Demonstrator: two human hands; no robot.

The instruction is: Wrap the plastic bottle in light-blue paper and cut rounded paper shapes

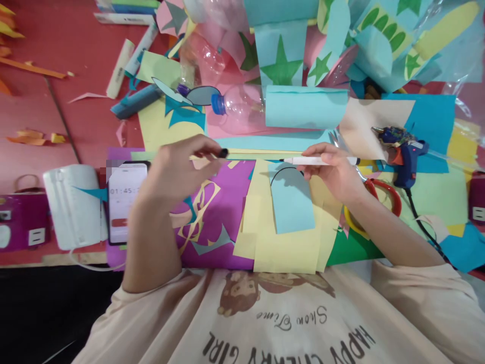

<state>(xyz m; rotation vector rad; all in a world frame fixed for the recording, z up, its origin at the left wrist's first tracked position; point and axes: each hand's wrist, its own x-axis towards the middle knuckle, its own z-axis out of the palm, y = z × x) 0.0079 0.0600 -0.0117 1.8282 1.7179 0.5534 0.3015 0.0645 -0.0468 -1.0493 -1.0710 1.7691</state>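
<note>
My right hand (329, 169) grips a white marker (303, 161), its black tip bare and pointing left. Between the fingertips of my left hand (182, 167) is a small black marker cap (223, 152), apart from the marker. Below the marker lies a light blue paper piece (293, 207) with a black curved line drawn near its top. It rests on pale yellow paper (265, 247). Beyond my hands, a clear plastic bottle (242, 103) with a blue cap lies on its side, light blue paper (306, 106) wrapped round its lower part.
Scissors (394, 197) with red and yellow handles lie under my right forearm. A blue glue gun (409, 156) is at the right, its cord running toward me. Left are a phone (127, 202) and a white box-shaped device (74, 207). Paper cutouts with green stars (281, 63) crowd the back.
</note>
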